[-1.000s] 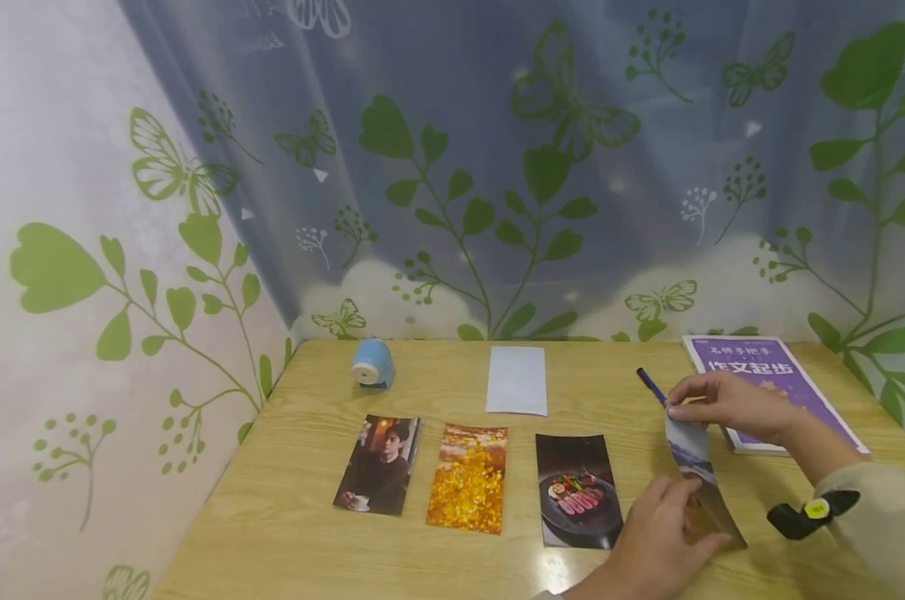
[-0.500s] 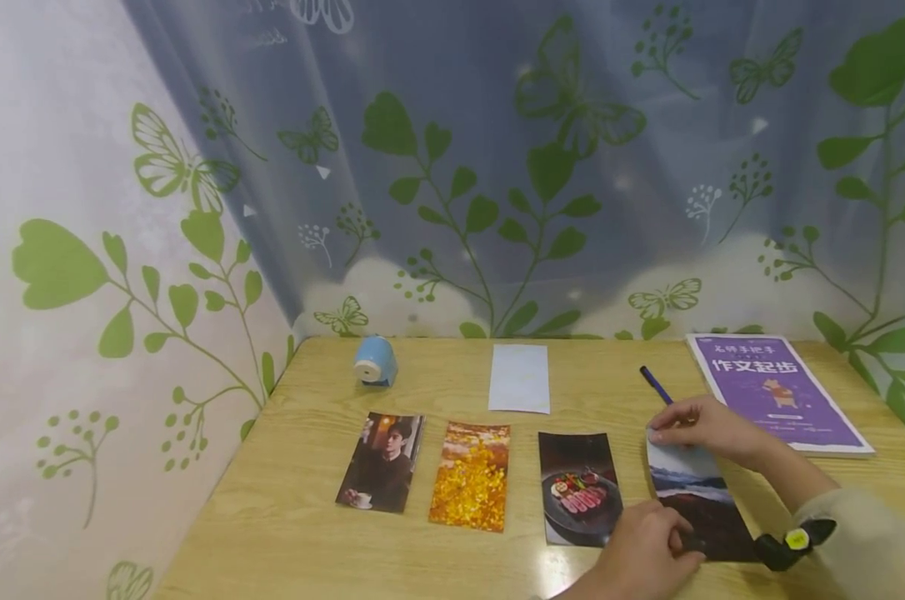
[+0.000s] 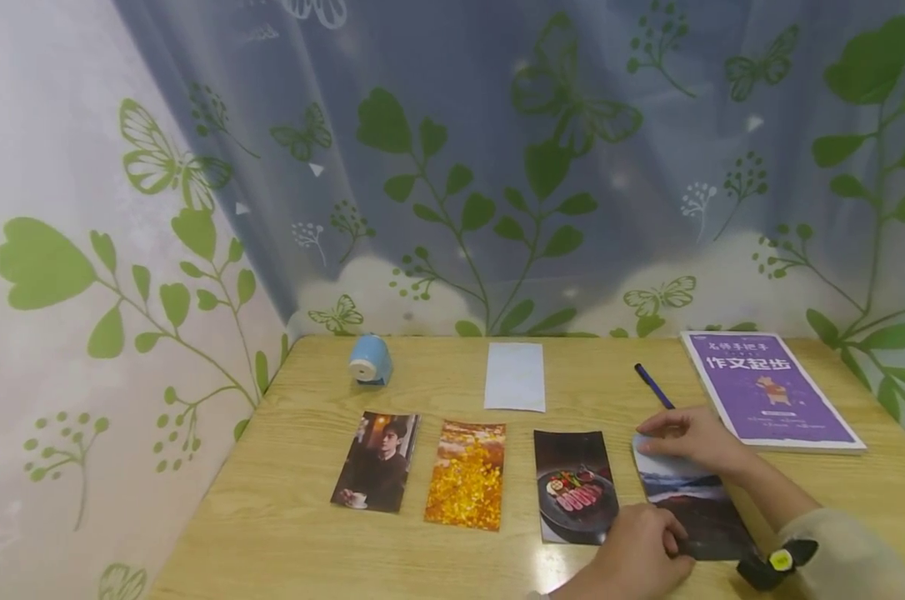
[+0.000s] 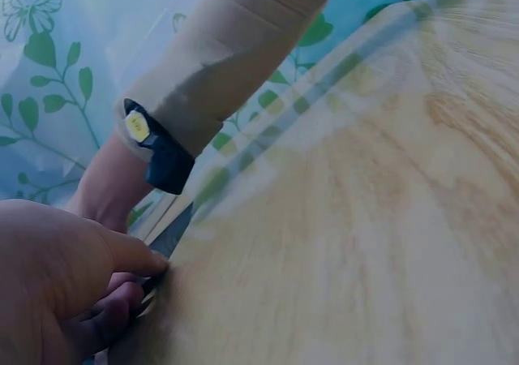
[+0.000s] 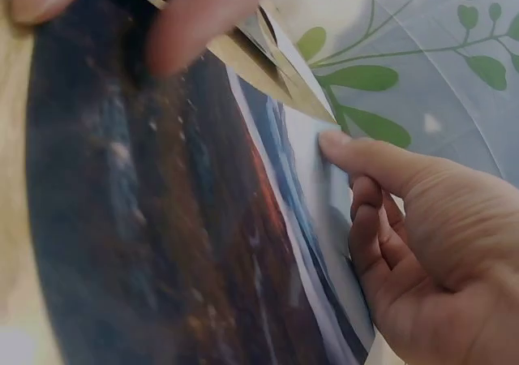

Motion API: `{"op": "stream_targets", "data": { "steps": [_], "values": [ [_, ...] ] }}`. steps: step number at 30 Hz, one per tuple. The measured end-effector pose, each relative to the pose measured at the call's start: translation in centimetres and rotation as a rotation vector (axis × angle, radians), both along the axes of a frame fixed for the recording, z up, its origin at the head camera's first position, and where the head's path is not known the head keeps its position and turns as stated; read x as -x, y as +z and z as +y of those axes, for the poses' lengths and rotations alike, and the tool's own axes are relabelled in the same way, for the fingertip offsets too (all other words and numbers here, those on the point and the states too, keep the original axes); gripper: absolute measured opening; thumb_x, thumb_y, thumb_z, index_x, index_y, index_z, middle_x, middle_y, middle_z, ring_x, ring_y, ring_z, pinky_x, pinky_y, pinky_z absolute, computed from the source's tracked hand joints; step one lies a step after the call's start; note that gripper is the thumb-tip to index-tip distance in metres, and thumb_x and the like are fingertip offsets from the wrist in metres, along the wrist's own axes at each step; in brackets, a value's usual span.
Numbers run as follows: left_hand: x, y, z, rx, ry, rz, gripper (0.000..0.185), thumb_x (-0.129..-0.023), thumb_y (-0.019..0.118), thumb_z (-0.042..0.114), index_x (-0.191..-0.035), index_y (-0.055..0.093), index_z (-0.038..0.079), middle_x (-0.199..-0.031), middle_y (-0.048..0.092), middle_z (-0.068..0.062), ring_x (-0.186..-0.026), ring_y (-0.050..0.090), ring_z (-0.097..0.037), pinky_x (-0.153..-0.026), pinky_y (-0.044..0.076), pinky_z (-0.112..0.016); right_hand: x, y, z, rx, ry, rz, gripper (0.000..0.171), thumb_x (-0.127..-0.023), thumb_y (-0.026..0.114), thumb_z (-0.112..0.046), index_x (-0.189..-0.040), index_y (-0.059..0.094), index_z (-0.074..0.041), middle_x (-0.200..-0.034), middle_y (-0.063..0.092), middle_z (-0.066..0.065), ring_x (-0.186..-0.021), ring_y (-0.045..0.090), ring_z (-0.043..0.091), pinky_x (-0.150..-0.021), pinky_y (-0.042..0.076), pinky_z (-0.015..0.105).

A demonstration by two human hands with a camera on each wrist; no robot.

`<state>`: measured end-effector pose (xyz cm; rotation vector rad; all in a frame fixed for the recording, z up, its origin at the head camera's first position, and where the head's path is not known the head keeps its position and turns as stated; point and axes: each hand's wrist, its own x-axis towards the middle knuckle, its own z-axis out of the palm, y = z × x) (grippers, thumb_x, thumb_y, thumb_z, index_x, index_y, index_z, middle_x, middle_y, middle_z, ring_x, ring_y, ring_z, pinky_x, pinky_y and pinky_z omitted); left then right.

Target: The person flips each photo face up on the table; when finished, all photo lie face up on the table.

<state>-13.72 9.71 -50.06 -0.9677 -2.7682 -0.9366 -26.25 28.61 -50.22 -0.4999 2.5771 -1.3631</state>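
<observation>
Landmark: landscape photo, flat on the wooden table, last of a row.

- Left hand: at the photo's near left corner, fingers curled, pinching its edge.
- Right hand: at the photo's far edge, fingertips pressing it down, fingers fairly straight.
- Left of the photo: food photo, just beside; then golden leaves photo; then portrait photo.
- Beyond the photo: blue pen; purple book to the right; white card; blue sharpener, well apart to the left.

Step, by judgement: squaring the fourth photo into line. Next move calls for letting go without shifting it.
</observation>
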Motion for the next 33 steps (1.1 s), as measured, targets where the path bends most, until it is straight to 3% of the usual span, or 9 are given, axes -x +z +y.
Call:
{"op": "stream_targets", "data": {
  "steps": [5,10,18,23,27,33],
  "values": [
    [0.2,0.2,0.0,0.016,0.017,-0.061,0.013,-0.082,0.08,0.027,-0.091,0.076,0.018,-0.066,0.061,0.018,-0.061,0.043,0.015,-0.058,0.033,0.001,-0.1,-0.1,-0.3,-0.061,-0.022,0.028,0.03,-0.082,0.082,-0.024,-0.104,0.074,-0.004,-0.101,0.075,0.012,-0.074,0.061,0.004,-0.064,0.05,0.022],
    [0.4,0.3,0.1,0.028,0.017,-0.106,0.012,-0.084,0.078,0.028,-0.092,0.075,0.019,-0.066,0.06,0.019,-0.061,0.043,0.015,-0.058,0.033,0.0,-0.3,0.3,-0.6,-0.094,-0.01,0.021,0.03,-0.083,0.082,-0.026,-0.104,0.074,-0.005,-0.103,0.075,0.011,-0.081,0.063,0.004,-0.068,0.051,0.022],
    [0.8,1.8,-0.9,-0.051,0.053,-0.049,0.014,-0.085,0.08,0.029,-0.092,0.077,0.018,-0.068,0.061,0.017,-0.06,0.042,0.016,-0.056,0.034,0.001,0.3,1.5,-0.4,-0.048,0.067,-0.033,0.039,-0.089,0.076,-0.028,-0.119,0.07,-0.003,-0.118,0.072,0.016,-0.097,0.07,0.014,-0.075,0.056,0.024],
    [2.4,3.3,-3.5,-0.134,0.131,-0.164,0.019,-0.086,0.08,0.024,-0.099,0.077,0.011,-0.074,0.062,0.012,-0.061,0.047,0.011,-0.055,0.04,-0.004,1.2,2.1,-0.5,-0.007,0.129,-0.06,0.043,-0.092,0.073,-0.025,-0.125,0.066,0.002,-0.126,0.067,0.024,-0.095,0.071,0.007,-0.077,0.058,0.026],
    [4.3,3.8,-6.2,-0.204,0.213,-0.252,0.022,-0.086,0.08,0.02,-0.103,0.075,0.007,-0.077,0.063,0.009,-0.06,0.05,0.007,-0.055,0.045,-0.009,2.1,2.5,-0.9,0.0,0.14,-0.087,0.045,-0.093,0.072,-0.025,-0.126,0.064,0.003,-0.129,0.063,0.027,-0.095,0.072,0.012,-0.077,0.06,0.028],
    [8.1,4.1,-10.4,-0.207,0.312,-0.163,0.027,-0.083,0.082,0.018,-0.103,0.074,0.002,-0.077,0.066,0.001,-0.062,0.054,0.001,-0.057,0.045,-0.013,4.2,3.0,-2.9,-0.083,0.132,-0.055,0.046,-0.091,0.073,-0.034,-0.125,0.068,-0.003,-0.125,0.068,0.018,-0.106,0.07,0.023,-0.08,0.059,0.03]
  ]
}}
